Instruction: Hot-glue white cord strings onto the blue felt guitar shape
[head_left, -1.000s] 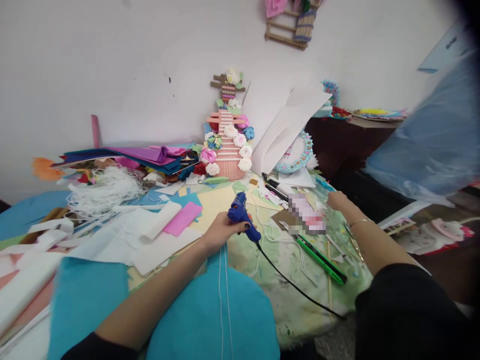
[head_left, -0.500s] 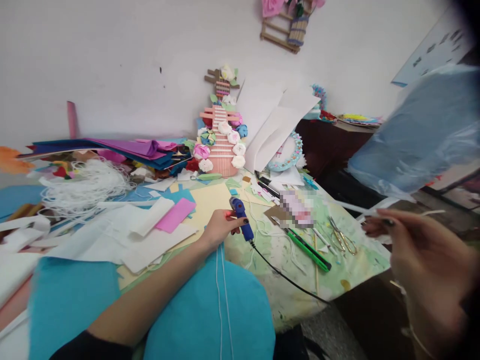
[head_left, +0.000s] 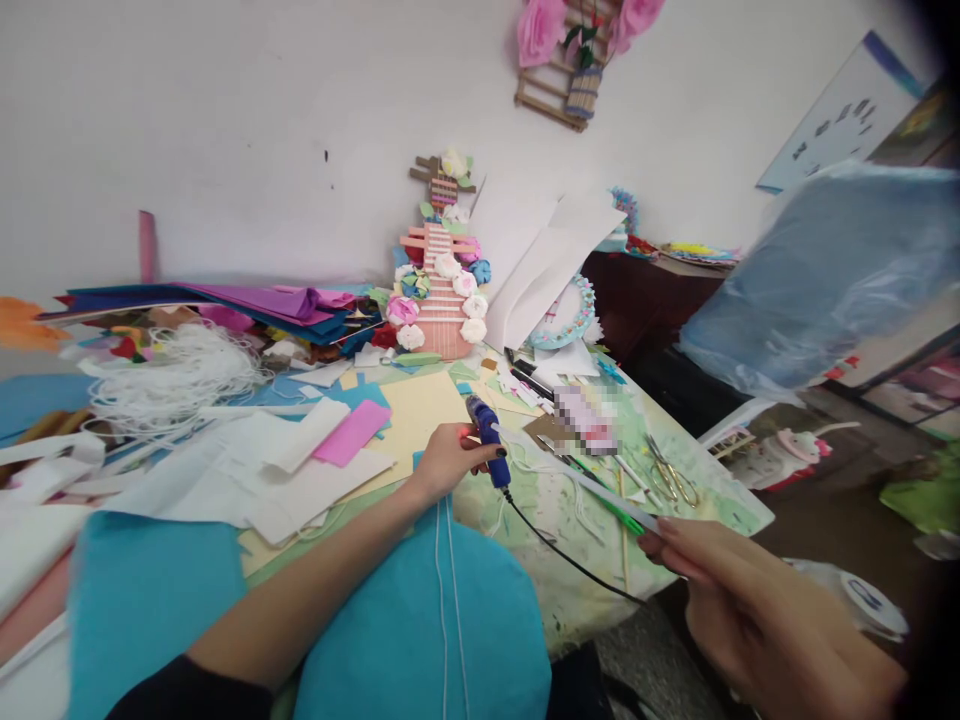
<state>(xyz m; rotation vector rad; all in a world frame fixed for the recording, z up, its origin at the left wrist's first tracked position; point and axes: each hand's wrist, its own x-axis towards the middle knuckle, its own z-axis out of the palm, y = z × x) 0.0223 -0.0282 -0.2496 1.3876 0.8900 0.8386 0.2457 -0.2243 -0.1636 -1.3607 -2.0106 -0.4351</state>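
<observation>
While the left hand (head_left: 450, 462) gripped the blue glue gun (head_left: 486, 452) above the teal felt (head_left: 420, 630), the right hand (head_left: 739, 600) pinched a glue stick (head_left: 574, 478) pointed at the gun's back, not yet pushed in.

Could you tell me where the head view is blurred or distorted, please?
Head view: the right hand and the glue stick it holds are motion-blurred; the left hand on the glue gun is sharper; a patch on the table is pixelated; the right corners are darkened; straight edges bow outward, wide-angle; lighting is soft and even.
</observation>
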